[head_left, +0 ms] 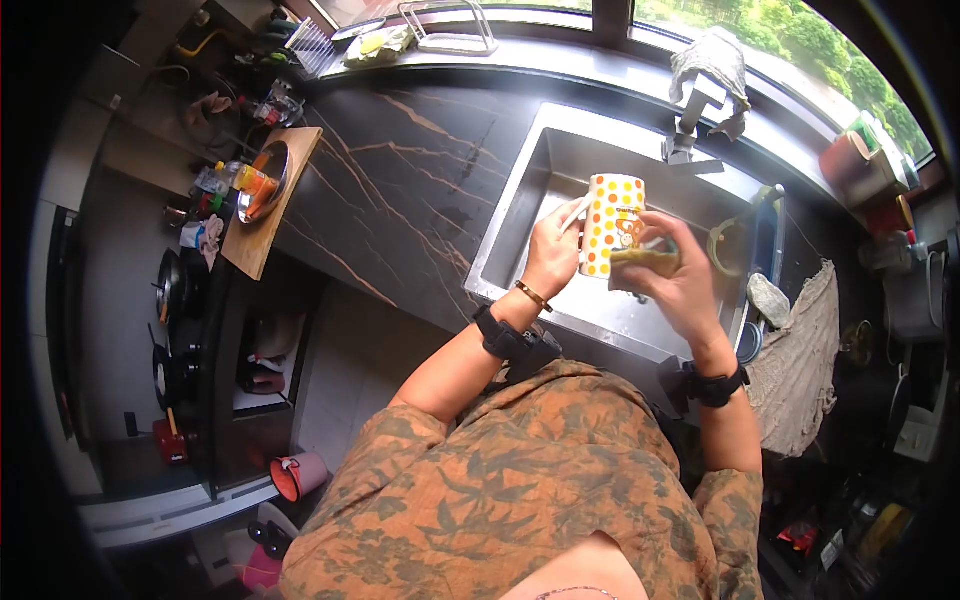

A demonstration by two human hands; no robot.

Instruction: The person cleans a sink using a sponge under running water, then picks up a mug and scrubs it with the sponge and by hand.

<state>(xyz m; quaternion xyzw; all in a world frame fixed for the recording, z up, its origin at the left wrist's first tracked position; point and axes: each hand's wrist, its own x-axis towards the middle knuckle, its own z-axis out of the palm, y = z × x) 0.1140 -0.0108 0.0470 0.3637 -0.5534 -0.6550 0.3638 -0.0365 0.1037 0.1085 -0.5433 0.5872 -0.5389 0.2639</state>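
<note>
Over the sink (505,222), a tall white mug (612,208) with orange and yellow dots and a small cartoon figure is held up. My left hand (553,252) is closed on the mug's white handle, at its left side. In my right hand (690,285) is a yellow-green sponge (645,262), pinched between thumb and fingers. The sponge is at the mug's lower right side; whether it presses on the mug I cannot tell. The inside of the mug is hidden from me.
A tap (685,145) with a grey cloth (712,65) draped over it stands behind the sink. Right of the sink lie a beige cloth (800,365) and a clear container (765,235). A wooden board (295,180) with a plate sits on the counter's left end.
</note>
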